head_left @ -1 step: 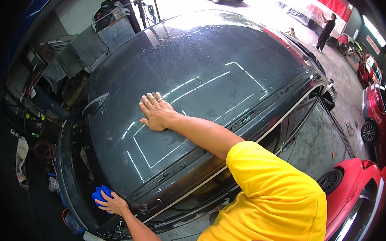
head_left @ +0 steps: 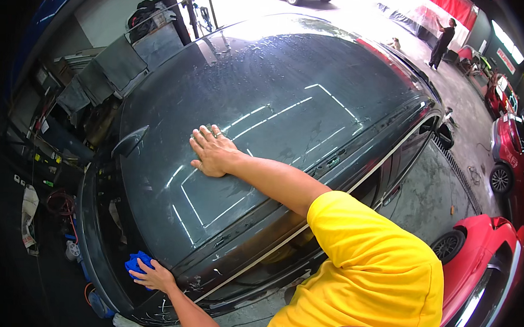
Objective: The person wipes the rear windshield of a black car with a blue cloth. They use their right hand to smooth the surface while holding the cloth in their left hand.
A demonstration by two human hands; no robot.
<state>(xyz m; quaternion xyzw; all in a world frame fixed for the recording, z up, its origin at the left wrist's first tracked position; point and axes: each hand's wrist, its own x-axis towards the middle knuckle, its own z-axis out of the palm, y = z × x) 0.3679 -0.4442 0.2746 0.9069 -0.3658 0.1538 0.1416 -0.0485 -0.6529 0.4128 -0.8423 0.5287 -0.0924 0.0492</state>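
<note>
My right hand (head_left: 213, 154) lies flat on the wet dark roof (head_left: 262, 163) of a car, its fingers stretched out and a ring on one of them. Whether anything is under that palm is hidden. Lower left, my left hand (head_left: 155, 276) holds a crumpled blue cloth (head_left: 139, 264) against the car's rear corner, fingers spread over it. Water drops dot the far part of the roof, and bright light strips reflect around my right hand. A shark-fin antenna (head_left: 131, 142) stands left of my right hand, near the roof's rear edge.
Red cars (head_left: 475, 246) stand on the right, behind a floor drain grate (head_left: 457, 175). A person in dark clothes (head_left: 442, 44) stands by a curtain at the far right. Panels (head_left: 117, 63) and clutter line the left. A hose (head_left: 60, 202) hangs near the car's rear.
</note>
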